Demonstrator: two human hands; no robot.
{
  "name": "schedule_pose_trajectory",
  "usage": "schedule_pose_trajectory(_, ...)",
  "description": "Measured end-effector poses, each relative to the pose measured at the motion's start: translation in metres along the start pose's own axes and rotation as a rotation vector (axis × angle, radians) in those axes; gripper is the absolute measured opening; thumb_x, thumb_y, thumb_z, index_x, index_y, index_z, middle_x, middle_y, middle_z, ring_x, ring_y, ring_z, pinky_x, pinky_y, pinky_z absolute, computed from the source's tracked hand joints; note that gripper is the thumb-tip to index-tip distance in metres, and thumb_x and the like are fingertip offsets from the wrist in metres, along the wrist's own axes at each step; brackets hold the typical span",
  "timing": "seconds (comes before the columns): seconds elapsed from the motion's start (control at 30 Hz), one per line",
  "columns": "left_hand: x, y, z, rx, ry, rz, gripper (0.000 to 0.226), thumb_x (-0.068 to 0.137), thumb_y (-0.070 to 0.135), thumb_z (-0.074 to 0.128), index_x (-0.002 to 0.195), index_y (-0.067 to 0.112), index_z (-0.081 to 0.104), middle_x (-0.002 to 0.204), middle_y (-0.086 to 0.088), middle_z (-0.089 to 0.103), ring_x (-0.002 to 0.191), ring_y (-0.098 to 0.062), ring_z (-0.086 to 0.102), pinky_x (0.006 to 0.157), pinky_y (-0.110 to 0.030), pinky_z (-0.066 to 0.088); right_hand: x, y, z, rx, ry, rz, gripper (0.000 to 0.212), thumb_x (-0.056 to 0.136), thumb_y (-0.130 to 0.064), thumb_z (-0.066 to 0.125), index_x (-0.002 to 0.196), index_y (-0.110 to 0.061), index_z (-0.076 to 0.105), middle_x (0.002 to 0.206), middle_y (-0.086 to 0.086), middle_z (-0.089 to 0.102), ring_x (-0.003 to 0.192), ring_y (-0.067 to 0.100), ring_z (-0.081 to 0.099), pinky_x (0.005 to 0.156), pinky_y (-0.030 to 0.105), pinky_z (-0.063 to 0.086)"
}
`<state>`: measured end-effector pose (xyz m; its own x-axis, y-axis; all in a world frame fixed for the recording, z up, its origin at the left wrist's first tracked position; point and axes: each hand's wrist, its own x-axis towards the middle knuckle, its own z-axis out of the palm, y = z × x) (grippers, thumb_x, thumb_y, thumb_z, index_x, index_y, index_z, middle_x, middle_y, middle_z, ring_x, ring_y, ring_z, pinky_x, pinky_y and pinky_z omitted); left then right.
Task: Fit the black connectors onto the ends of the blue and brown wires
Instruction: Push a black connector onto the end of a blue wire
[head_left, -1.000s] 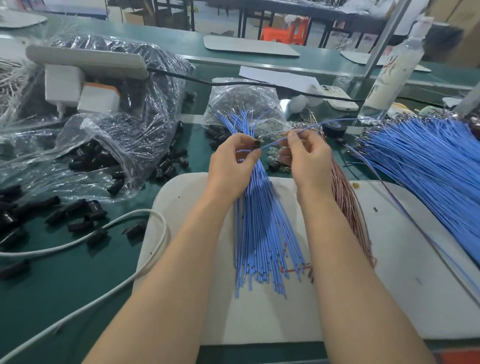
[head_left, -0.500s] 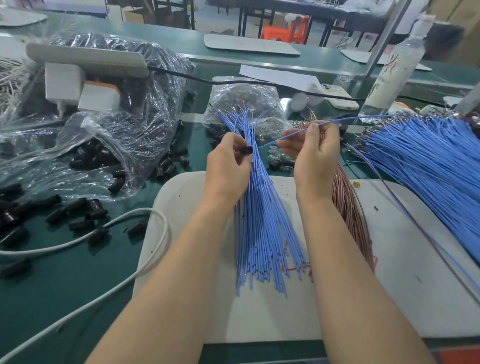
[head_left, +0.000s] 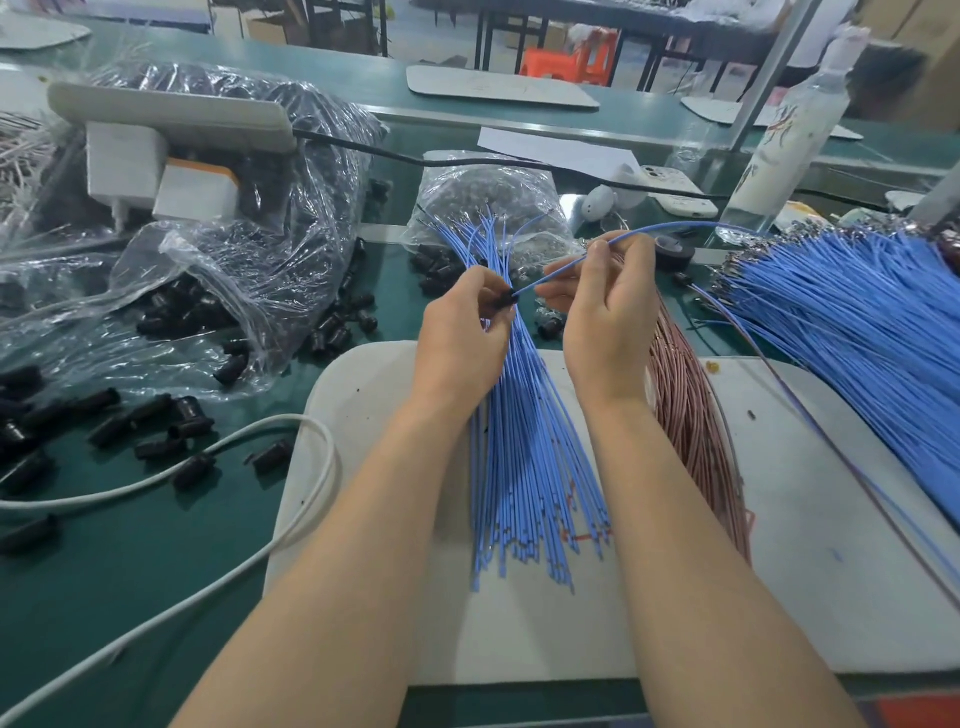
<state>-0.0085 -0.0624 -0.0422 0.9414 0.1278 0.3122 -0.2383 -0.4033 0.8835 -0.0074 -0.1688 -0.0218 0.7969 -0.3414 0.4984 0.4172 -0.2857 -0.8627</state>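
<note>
1. The right hand (head_left: 605, 312) has lifted; its fingers pinch one blue wire (head_left: 561, 273).
2. The wire's end now touches the black connector (head_left: 505, 299) pinched in the left hand (head_left: 462, 332).
3. It looks ready to push in.

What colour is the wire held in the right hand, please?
Blue: the wire pinched by the right hand shows clearly in the head view.

1. Blue wires (head_left: 524, 457): smooth, matt plastic insulation.
2. Brown wires (head_left: 691, 415): slightly glossy insulation.
3. Connectors (head_left: 182, 423): black plastic, faint sheen.
4. Bags (head_left: 249, 270): clear, crinkled, glossy plastic film.
5. Mat (head_left: 810, 571): pale, matt, smudged.
6. Bench (head_left: 130, 561): green, smooth, matt.
7. Cable (head_left: 156, 478): white, smooth.
</note>
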Motion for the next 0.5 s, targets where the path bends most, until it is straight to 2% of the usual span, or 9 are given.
schedule_pose_trajectory(0.13, 0.0, 0.0, 0.001, 0.034, -0.019, 0.026, 0.013, 0.09, 0.009, 0.059, 0.097, 0.018, 0.065, 0.08, 0.014, 0.063, 0.082, -0.003, 0.059, 0.075, -0.012, 0.042, 0.001, 0.001, 0.001, -0.014, -0.029, 0.001, 0.013, 0.1, -0.015, 0.038, 0.087, -0.016, 0.04, 0.071, 0.0, 0.064, 0.06, 0.016, 0.069, 0.066, 0.048, 0.056)
schedule_pose_trajectory(0.2, -0.001, 0.002, 0.0, 0.061, -0.022, 0.078, 0.013, 0.09, 0.012, 0.06, 0.098, 0.018, 0.068, 0.084, 0.012, 0.065, 0.082, -0.001, 0.057, 0.072, -0.007, 0.038, 0.001, 0.001, 0.002, -0.026, -0.05, 0.044, 0.017, 0.099, -0.016, 0.041, 0.083, -0.02, 0.043, 0.075, 0.007, 0.066, 0.066, 0.022, 0.069, 0.071, 0.051, 0.055)
schedule_pose_trajectory(0.27, -0.002, 0.004, 0.0, 0.086, -0.007, 0.145, 0.014, 0.09, 0.016, 0.061, 0.1, 0.019, 0.07, 0.088, 0.012, 0.067, 0.088, -0.005, 0.057, 0.075, -0.011, 0.038, 0.002, 0.001, 0.001, -0.048, -0.065, 0.08, 0.02, 0.097, -0.017, 0.046, 0.078, -0.024, 0.048, 0.08, 0.01, 0.066, 0.071, 0.025, 0.066, 0.075, 0.052, 0.053)
schedule_pose_trajectory(0.3, -0.003, 0.006, 0.0, 0.103, 0.008, 0.176, 0.015, 0.09, 0.017, 0.061, 0.102, 0.019, 0.071, 0.089, 0.014, 0.065, 0.092, -0.007, 0.057, 0.077, -0.012, 0.037, 0.003, 0.0, 0.001, -0.025, -0.074, 0.1, 0.021, 0.096, -0.017, 0.048, 0.077, -0.024, 0.051, 0.079, 0.007, 0.066, 0.069, 0.021, 0.063, 0.074, 0.049, 0.053)
schedule_pose_trajectory(0.4, -0.004, 0.01, 0.0, 0.117, 0.04, 0.241, 0.016, 0.092, 0.021, 0.06, 0.104, 0.018, 0.07, 0.089, 0.018, 0.061, 0.095, -0.012, 0.054, 0.076, -0.004, 0.033, 0.003, -0.002, -0.001, 0.036, -0.099, 0.138, 0.022, 0.092, -0.016, 0.054, 0.073, -0.025, 0.059, 0.067, -0.008, 0.06, 0.062, 0.008, 0.053, 0.068, 0.037, 0.045)
schedule_pose_trajectory(0.5, -0.004, 0.011, 0.0, 0.064, 0.032, 0.243, 0.016, 0.092, 0.02, 0.06, 0.104, 0.017, 0.07, 0.087, 0.017, 0.062, 0.091, -0.014, 0.058, 0.082, -0.02, 0.043, 0.003, -0.005, -0.002, 0.081, -0.153, 0.202, 0.022, 0.091, -0.013, 0.057, 0.072, -0.023, 0.063, 0.068, -0.008, 0.061, 0.065, 0.007, 0.053, 0.07, 0.034, 0.044)
